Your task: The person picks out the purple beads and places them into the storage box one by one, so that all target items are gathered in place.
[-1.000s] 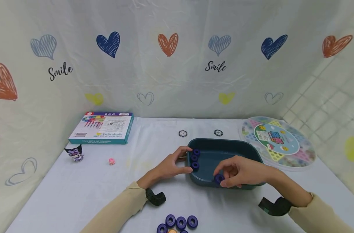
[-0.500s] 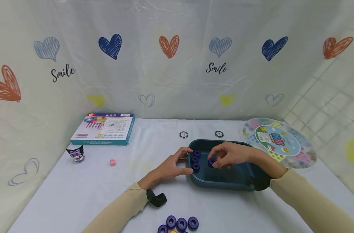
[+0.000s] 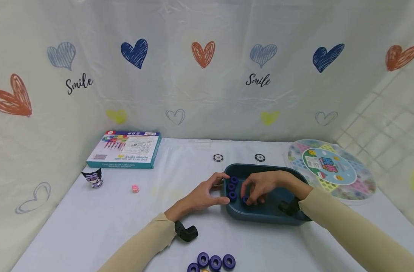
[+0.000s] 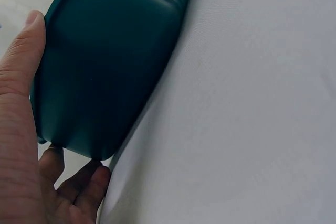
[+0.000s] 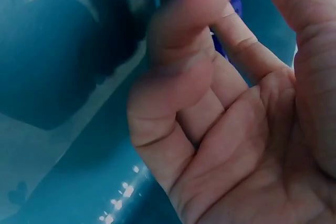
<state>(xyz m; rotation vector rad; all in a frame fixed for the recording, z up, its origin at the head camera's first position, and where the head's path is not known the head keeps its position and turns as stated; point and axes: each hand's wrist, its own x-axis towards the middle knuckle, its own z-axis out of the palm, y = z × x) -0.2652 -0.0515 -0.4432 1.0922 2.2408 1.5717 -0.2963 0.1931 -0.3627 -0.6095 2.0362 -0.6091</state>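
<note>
Looking from the head view, the right hand [image 3: 261, 187] pinches a purple ring [image 3: 245, 199] low inside the teal tray [image 3: 261, 219], just right of the ring row [image 3: 232, 187]. The left wrist view shows the left hand [image 4: 23, 129] clasping the tray's outer wall. In the right wrist view, fingertips [image 5: 194, 3] close on purple.

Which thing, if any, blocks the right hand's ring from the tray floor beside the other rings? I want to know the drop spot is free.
Nothing visible does. The right hand pinches a purple ring low inside the tray, just right of the row of rings along the left wall.
</note>
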